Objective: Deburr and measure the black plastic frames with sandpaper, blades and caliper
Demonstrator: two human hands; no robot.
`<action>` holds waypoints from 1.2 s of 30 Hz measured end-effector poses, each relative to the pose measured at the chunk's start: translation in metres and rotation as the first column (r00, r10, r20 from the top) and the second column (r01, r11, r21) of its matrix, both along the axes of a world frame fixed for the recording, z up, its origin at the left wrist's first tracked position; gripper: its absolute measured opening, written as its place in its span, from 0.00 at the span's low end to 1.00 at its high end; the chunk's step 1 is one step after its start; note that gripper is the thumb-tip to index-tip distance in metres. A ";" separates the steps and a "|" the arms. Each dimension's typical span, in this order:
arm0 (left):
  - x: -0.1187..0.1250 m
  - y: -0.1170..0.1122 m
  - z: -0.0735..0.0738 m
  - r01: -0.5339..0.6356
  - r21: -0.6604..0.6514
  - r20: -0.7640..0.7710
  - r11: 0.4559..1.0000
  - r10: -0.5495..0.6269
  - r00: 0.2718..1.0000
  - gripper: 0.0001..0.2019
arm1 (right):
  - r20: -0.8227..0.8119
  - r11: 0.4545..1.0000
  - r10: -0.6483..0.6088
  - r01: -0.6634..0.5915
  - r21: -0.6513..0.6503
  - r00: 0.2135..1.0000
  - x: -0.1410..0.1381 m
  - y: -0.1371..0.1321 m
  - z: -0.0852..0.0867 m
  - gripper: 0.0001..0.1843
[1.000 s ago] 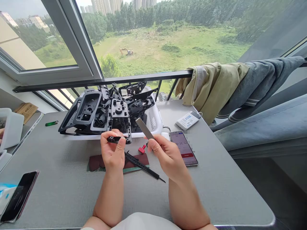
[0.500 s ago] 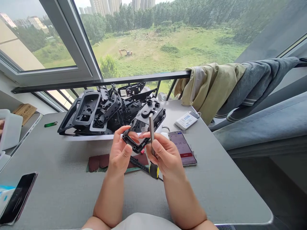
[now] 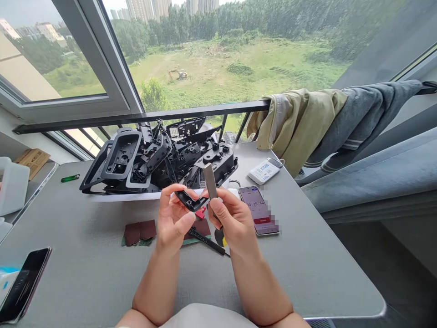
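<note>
The left hand (image 3: 171, 218) holds a small black plastic frame (image 3: 187, 201) in the middle of the picture, with its fingers curled narrowly around the piece and the thumb across its near side. The right hand (image 3: 234, 223) pinches a flat metal file (image 3: 210, 181) upright, its fingers closed on the lower part. The file stands right by the frame, though I cannot tell if they touch.

Just behind the hands, a white basket (image 3: 129, 197) is heaped with black plastic housings (image 3: 150, 159). Below the hands, a small red plastic piece (image 3: 200, 212), dark red sandpaper (image 3: 139, 231) and a black tool (image 3: 206, 241) lie on the table (image 3: 85, 273).

If pressed hard, the file could skid off the frame's narrow edge and catch the left fingers. A loose grip could also drop the small frame among the tools.

At right, a phone (image 3: 258, 209) shows a timer reading about 00:26:44. The label on a white device (image 3: 265, 171) is too small to read.
</note>
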State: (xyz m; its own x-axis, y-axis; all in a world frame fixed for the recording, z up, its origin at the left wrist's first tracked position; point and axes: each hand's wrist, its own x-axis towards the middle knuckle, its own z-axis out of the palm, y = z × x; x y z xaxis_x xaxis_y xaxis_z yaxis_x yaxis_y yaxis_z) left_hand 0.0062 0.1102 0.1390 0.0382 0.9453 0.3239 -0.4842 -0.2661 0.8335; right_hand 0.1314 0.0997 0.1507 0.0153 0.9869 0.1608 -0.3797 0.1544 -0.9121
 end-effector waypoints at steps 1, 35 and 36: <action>0.001 0.000 0.001 -0.023 -0.007 -0.007 1.000 0.023 1.000 0.17 | 0.007 1.000 -0.001 0.001 0.001 1.000 0.000 0.000 0.000 0.16; -0.003 0.007 0.008 -0.194 -0.114 0.099 0.974 0.205 0.974 0.11 | 0.764 0.965 -0.032 -0.179 0.190 0.644 0.036 -0.002 0.004 0.15; -0.003 0.007 0.008 -0.187 -0.118 0.100 0.975 0.199 0.975 0.11 | 0.773 0.963 -0.023 -0.194 0.188 0.634 0.036 -0.002 0.004 0.15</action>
State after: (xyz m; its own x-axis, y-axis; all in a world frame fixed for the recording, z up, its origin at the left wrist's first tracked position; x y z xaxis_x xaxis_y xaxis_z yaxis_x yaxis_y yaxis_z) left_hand 0.0030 0.1168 0.1466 -0.1788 0.9607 0.2124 -0.5228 -0.2756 0.8067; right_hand 0.1675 0.0978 0.1546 -0.3019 0.9066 0.2948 0.4118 0.4029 -0.8174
